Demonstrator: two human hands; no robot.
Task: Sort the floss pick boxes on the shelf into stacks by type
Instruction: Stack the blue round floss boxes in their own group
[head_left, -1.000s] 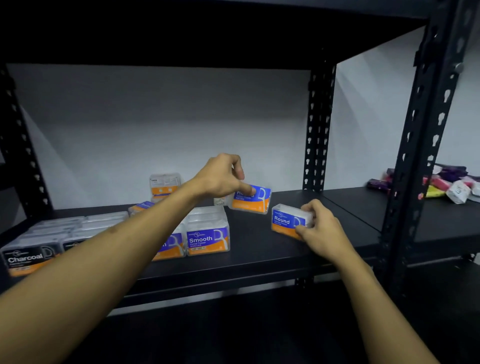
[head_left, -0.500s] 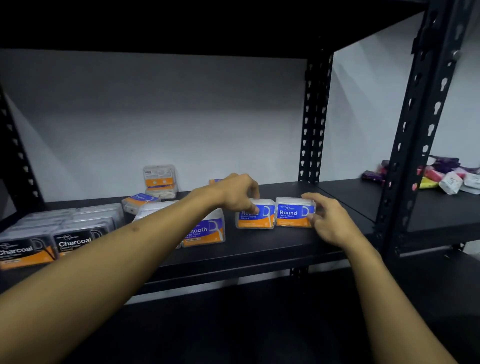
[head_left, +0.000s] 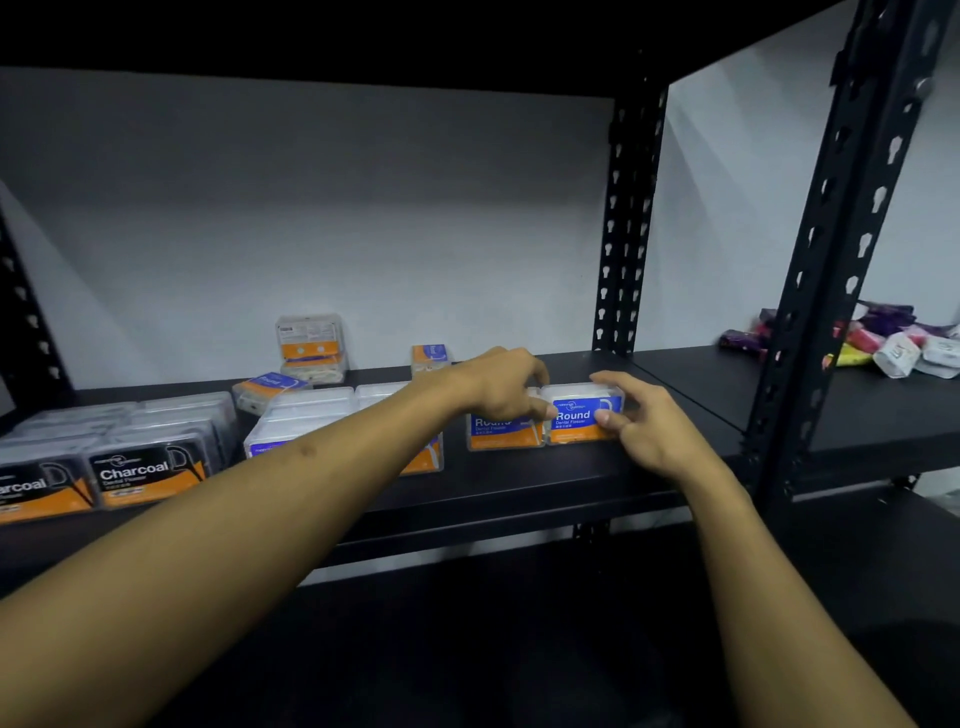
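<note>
Round boxes sit side by side near the shelf (head_left: 519, 499) front: the left hand (head_left: 498, 384), fingers curled, covers the left box (head_left: 501, 434), and the right hand (head_left: 644, 421) pinches the right box (head_left: 584, 415) loosely between thumb and fingers. Left box's label is partly hidden, and the Charcoal boxes (head_left: 140, 467) far left are cut off.

2 Round boxes (head_left: 545, 423) side-by-side, right of Charcoal boxes (head_left: 135, 475).

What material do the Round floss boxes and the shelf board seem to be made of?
Round boxes: probably clear hard plastic, glossy; the lids let light through, and a blue and orange printed label shows. Shelf board: looks like metal painted matt black, matching the perforated black upright, but coated wood cannot be excluded.
</note>
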